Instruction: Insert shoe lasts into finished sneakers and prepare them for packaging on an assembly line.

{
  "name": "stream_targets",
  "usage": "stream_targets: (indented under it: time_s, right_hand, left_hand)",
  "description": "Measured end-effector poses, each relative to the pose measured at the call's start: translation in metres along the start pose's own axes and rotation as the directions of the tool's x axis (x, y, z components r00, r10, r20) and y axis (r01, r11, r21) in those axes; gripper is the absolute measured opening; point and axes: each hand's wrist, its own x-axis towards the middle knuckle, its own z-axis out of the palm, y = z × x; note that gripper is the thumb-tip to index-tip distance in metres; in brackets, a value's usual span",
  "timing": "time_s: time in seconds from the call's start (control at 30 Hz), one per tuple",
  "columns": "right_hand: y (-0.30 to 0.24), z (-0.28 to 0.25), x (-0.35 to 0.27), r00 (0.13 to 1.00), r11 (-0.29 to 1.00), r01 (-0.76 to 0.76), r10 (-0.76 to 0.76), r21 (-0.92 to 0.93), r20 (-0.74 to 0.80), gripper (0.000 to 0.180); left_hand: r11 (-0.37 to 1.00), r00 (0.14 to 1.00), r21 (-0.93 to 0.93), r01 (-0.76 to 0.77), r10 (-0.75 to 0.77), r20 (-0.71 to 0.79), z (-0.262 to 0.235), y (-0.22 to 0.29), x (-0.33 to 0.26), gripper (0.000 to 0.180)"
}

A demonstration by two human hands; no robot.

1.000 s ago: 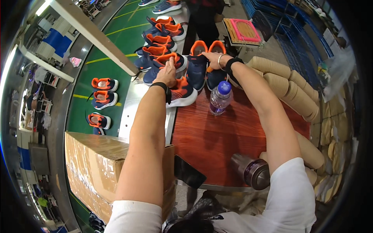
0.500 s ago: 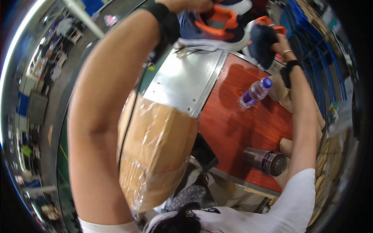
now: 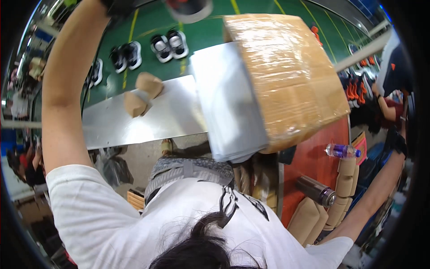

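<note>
My left arm reaches to the top left edge; a black wristband (image 3: 118, 6) shows there, but the hand itself lies outside the view. To the right of that wristband is a blurred dark shoe (image 3: 190, 10) with a pale sole, cut off by the top edge; what supports it is hidden. Far out at the right rim, my right hand (image 3: 405, 119) is only a thin strip above its black wristband. It appears closed on a dark blue shoe (image 3: 395, 69) with a white sole, raised off any surface, though the fingers are mostly hidden.
A plastic-wrapped carton (image 3: 295, 76) and a stack of white sheets (image 3: 228, 103) stand before me. Two tan inserts (image 3: 148, 85) lie on the metal bench (image 3: 179, 121). A bottle (image 3: 340, 150) and flask (image 3: 316, 190) lie by the red tabletop (image 3: 298, 166). Shoes (image 3: 170, 45) sit on the green conveyor (image 3: 206, 38).
My view has swung left, bringing the green conveyor and the sheets into sight. The left hand has left the picture; the right hand and its shoe have shifted to the right rim.
</note>
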Motion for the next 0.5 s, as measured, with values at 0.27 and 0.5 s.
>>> stream_targets:
  time_s: [0.27, 0.5]
  right_hand:
    - [-0.462, 0.281, -0.066, 0.603, 0.684, 0.607, -0.728, 0.405, 0.325, 0.046]
    - [-0.730, 0.495, -0.251, -0.385, -0.269, 0.828, -0.910, 0.491, 0.150, 0.017]
  left_hand:
    - [0.942, 0.874, 0.114, 0.315, -0.335, 0.353, 0.056, -0.040, -0.420, 0.018]
    - [0.968, 0.823, 0.005, 0.250, -0.215, 0.526, 0.127, -0.027, -0.638, 0.014]
